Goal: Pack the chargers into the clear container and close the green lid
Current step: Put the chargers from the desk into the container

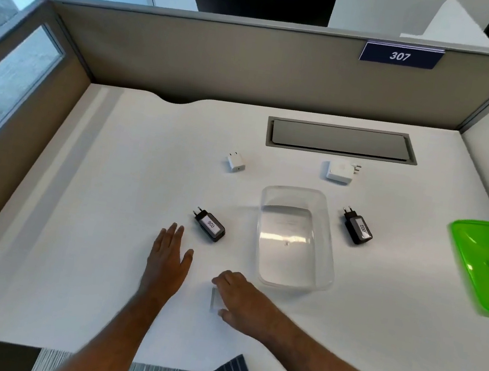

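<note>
I sit at the wide white desk, and everything for the job is spread on it so I can reach each piece without stretching. The clear rectangular plastic container stands open and empty in the middle, a little to the right, which makes it the hub the rest lies around. The translucent green plastic lid lies flat at the far right edge, well apart from the container, parked out of the way until packing is done.

4 chargers lie loose, none inside yet. The flat white square charger lies far behind the container, the black charger labelled 002 just right of it, the black charger labelled 026 to its left, and the small white cube charger far left of it.

My left hand is flat, fingers spread and empty, just short of charger 026, probably my first pick. My right hand rests curled over a small pale object at the near edge; I cannot tell whether it grips it.
</note>
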The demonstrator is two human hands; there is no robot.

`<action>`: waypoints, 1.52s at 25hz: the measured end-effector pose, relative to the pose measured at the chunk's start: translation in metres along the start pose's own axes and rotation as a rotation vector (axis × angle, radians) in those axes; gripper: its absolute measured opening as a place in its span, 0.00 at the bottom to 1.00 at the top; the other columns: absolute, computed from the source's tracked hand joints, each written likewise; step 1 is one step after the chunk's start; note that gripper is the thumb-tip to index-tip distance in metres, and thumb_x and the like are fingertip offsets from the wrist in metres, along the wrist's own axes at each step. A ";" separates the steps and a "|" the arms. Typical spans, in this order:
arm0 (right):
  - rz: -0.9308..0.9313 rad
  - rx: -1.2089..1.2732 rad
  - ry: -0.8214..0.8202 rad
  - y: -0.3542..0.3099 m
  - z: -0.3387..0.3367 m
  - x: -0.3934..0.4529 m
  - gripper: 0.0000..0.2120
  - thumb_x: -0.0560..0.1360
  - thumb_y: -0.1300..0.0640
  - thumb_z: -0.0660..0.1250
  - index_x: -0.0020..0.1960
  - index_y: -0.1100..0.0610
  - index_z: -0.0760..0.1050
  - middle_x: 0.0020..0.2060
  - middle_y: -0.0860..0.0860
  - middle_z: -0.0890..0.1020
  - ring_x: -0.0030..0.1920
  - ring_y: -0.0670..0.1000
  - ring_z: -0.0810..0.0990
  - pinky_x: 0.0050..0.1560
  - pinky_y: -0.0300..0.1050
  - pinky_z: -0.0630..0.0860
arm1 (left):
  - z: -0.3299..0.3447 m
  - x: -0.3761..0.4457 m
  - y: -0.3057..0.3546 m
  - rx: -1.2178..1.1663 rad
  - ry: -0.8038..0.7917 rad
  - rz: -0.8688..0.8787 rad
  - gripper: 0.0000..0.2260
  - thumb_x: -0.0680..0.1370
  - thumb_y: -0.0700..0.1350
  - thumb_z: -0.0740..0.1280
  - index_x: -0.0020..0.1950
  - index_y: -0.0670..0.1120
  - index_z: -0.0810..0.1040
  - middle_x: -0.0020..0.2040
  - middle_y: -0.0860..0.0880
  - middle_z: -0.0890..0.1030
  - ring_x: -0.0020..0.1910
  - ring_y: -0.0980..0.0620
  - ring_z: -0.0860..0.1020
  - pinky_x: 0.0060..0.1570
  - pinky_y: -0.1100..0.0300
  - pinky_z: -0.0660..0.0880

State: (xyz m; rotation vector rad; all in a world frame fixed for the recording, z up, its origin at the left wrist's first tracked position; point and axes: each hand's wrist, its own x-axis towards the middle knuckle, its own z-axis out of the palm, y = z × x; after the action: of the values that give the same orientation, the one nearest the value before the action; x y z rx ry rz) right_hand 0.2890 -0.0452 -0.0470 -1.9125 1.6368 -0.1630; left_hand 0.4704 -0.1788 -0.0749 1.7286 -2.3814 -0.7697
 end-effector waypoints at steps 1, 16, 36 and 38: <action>0.000 -0.035 -0.013 0.002 0.004 0.000 0.29 0.76 0.57 0.70 0.74 0.59 0.65 0.68 0.56 0.71 0.66 0.55 0.70 0.65 0.50 0.73 | 0.003 -0.002 -0.005 0.022 -0.025 0.002 0.30 0.84 0.51 0.60 0.84 0.46 0.55 0.85 0.46 0.53 0.85 0.44 0.50 0.82 0.48 0.50; -0.018 0.065 0.278 -0.013 -0.029 -0.002 0.23 0.76 0.53 0.68 0.69 0.55 0.69 0.61 0.49 0.73 0.60 0.49 0.72 0.55 0.42 0.77 | 0.028 -0.012 -0.026 0.211 -0.081 0.052 0.33 0.85 0.58 0.50 0.84 0.45 0.43 0.85 0.44 0.41 0.85 0.41 0.42 0.83 0.43 0.43; 0.417 0.163 -0.058 0.094 -0.083 -0.008 0.23 0.71 0.58 0.75 0.64 0.54 0.74 0.57 0.49 0.75 0.52 0.48 0.73 0.51 0.40 0.69 | 0.024 -0.016 -0.018 0.269 -0.036 0.074 0.44 0.77 0.69 0.31 0.84 0.42 0.46 0.85 0.41 0.45 0.85 0.39 0.45 0.83 0.42 0.46; 0.414 0.167 -0.110 0.096 -0.081 -0.006 0.24 0.71 0.59 0.76 0.66 0.55 0.74 0.59 0.49 0.75 0.54 0.47 0.73 0.52 0.39 0.68 | 0.024 -0.016 -0.017 0.267 -0.041 0.063 0.41 0.78 0.66 0.37 0.84 0.42 0.46 0.85 0.41 0.45 0.85 0.40 0.45 0.83 0.42 0.46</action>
State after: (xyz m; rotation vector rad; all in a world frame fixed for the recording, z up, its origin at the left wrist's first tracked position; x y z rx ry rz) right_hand 0.1678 -0.0739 -0.0292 -1.4007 1.8397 -0.0231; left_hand 0.4824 -0.1600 -0.1002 1.7313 -2.6564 -0.5016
